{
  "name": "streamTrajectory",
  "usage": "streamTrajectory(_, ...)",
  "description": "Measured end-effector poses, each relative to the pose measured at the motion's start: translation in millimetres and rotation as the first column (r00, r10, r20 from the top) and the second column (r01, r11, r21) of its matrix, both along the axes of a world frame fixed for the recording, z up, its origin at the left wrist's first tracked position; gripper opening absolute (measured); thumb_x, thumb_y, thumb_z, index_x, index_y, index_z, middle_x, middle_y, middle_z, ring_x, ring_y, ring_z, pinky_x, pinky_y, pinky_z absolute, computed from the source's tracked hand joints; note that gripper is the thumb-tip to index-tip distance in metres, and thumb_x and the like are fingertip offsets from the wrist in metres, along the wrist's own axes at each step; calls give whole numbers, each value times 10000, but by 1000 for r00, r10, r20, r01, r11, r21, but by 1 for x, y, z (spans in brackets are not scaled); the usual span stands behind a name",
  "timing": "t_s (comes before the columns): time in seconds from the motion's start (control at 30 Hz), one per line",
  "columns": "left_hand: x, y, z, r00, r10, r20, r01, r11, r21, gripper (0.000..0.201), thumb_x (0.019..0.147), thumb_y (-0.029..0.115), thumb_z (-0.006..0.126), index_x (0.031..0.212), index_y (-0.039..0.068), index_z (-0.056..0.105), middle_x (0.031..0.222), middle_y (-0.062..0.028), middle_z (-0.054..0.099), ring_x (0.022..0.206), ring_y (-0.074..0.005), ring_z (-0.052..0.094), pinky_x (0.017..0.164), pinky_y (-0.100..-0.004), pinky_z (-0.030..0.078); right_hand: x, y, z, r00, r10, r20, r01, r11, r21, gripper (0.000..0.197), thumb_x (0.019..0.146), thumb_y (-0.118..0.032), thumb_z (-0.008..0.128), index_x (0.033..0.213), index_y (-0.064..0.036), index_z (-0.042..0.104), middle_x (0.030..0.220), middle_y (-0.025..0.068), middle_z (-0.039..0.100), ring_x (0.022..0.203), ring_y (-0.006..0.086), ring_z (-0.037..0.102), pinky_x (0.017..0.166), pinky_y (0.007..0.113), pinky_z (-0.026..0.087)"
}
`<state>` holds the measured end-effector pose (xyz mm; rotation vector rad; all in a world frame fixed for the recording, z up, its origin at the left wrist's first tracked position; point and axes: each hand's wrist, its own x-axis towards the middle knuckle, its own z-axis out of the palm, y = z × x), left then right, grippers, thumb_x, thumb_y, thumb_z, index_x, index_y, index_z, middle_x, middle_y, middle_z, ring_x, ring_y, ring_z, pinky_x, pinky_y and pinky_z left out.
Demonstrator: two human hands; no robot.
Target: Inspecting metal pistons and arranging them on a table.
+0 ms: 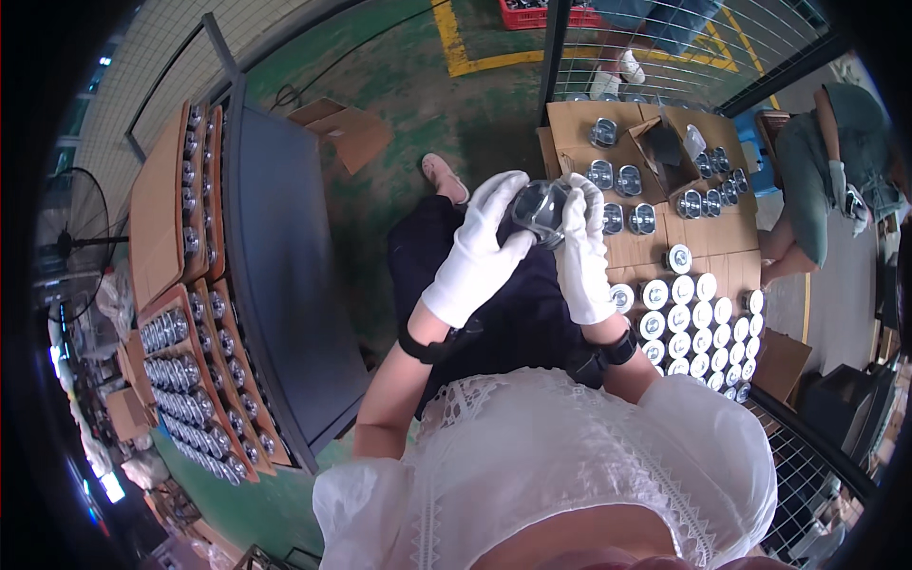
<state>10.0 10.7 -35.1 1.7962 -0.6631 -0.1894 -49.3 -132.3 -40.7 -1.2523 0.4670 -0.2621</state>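
Observation:
Both my hands wear white gloves and hold one shiny metal piston [540, 211] in front of me, above my lap. My left hand [483, 249] grips its left side, with fingers over the top and thumb underneath. On the piston's right side my right hand [583, 252] is closed, its fingers curled along the edge. To the right, a cardboard-covered table [627, 249] carries more pistons. Several lie near the far end, such as a piston [642, 219] close to my right hand. Nearer me, pistons with pale round tops [652, 325] stand in rows.
An open cardboard box [665, 157] sits among the far pistons. On my left, a rack [285, 275] stands beside stacked cardboard layers of pistons [195, 380]. Flattened cardboard [344, 131] lies on the green floor. Beyond the table at right, another person [807, 180] wears gloves. Wire mesh [646, 57] borders the table.

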Motion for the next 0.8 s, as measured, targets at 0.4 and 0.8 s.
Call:
streamTrajectory(0.4,10,1,-16,991,-18,-132,6,996,-91,494,955,-116,558,1422,40,519,1361,-108,639,1219,-206,647,1050,-333,518,2,14,-46,919,49,391,118,913,-390,704,735,-18,849,1311,-45,445,1324,138,491,1215,237,550,1046,373,472)
streamTrajectory(0.8,8,-1,-17,989,147,-10,-147,988,-53,562,865,-152,567,1380,73,555,1352,-141,631,1208,-276,660,977,-363,565,4,19,-43,944,19,329,-53,994,95,668,854,-43,773,1404,-61,394,1381,115,497,1257,210,542,1061,361,480)
